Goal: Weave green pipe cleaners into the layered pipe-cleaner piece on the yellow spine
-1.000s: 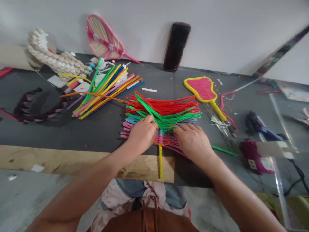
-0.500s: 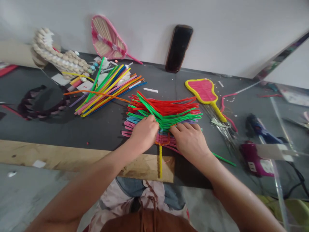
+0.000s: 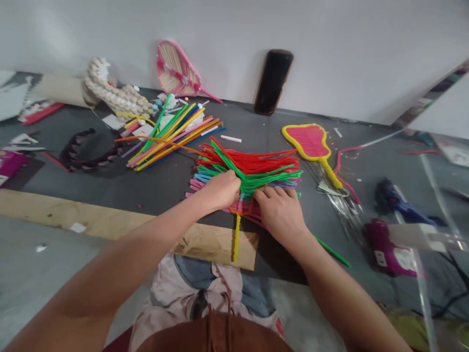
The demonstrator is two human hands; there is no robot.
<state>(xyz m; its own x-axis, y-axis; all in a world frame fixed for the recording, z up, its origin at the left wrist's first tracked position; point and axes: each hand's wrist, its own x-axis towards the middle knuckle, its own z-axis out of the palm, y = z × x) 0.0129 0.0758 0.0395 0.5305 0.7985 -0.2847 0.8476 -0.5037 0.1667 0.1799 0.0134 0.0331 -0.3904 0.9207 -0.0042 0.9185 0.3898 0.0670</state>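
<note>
Just above the yellow stem [image 3: 236, 239] at the desk [image 3: 157, 188] edge, the left hand [image 3: 220, 190] stays fisted on the fan's [image 3: 256, 159] green strands [image 3: 271, 175] while the flat, empty right hand [image 3: 280, 212] has slid closer, pressing the pink rows [image 3: 196, 185], so the weave is probably tightening.

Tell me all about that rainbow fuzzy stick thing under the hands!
The pipe-cleaner fan is a flat stack of fuzzy sticks in bands: red farthest, then green, purple, blue, pink. A yellow stem sticks out toward the person. It lies on the table; the left hand grips green strands, the right hand presses its pink part.
</note>
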